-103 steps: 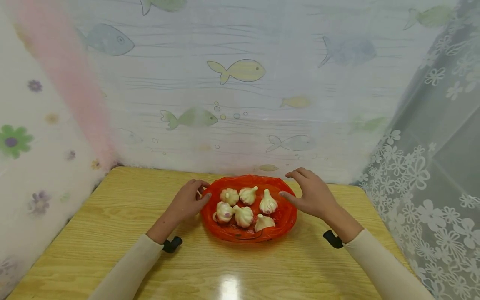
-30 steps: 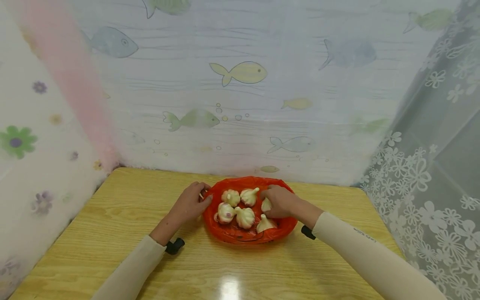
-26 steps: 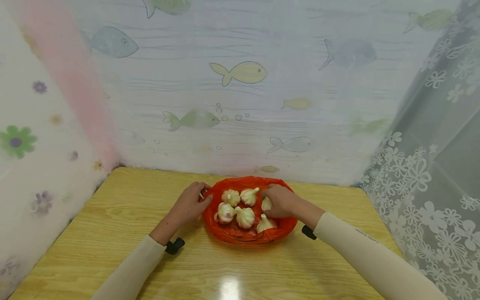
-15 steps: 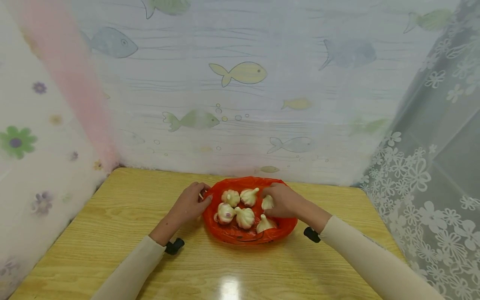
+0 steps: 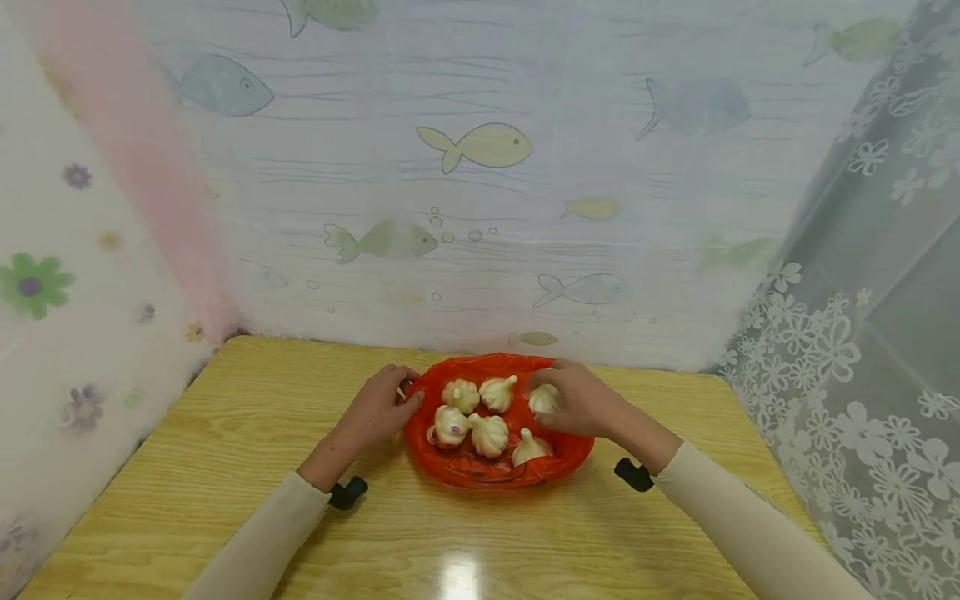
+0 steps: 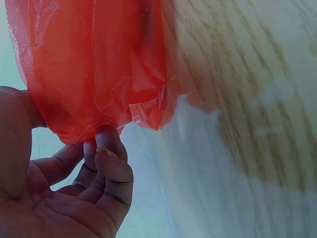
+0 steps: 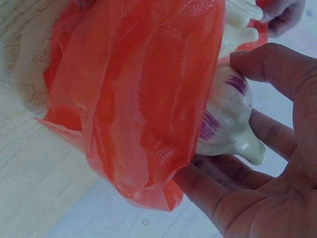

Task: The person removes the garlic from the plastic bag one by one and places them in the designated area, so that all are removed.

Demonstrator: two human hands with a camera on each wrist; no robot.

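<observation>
A red plastic bag [image 5: 495,477], spread open in an oval, stands on the table with several pale garlic bulbs [image 5: 490,436] in it. My left hand [image 5: 378,408] holds the bag's left edge between thumb and fingers; the left wrist view shows the fingers around the thin red plastic [image 6: 89,69]. Inside the bag's right side, my right hand [image 5: 585,402] grips one garlic bulb [image 5: 544,399]. In the right wrist view that purple-streaked bulb [image 7: 230,116] lies between thumb and fingers, partly hidden behind the bag wall [image 7: 148,99].
The wooden table [image 5: 300,533] extends in front of the bag and to both sides. A curtain with fish drawings [image 5: 480,250] hangs close behind its back edge. Lacy flowered fabric [image 5: 862,417] borders the right side.
Earlier my right hand was at the bag's right rim; it reached in and took hold of a garlic bulb. Over the last second it shifted slightly right with it. The left hand stayed put.
</observation>
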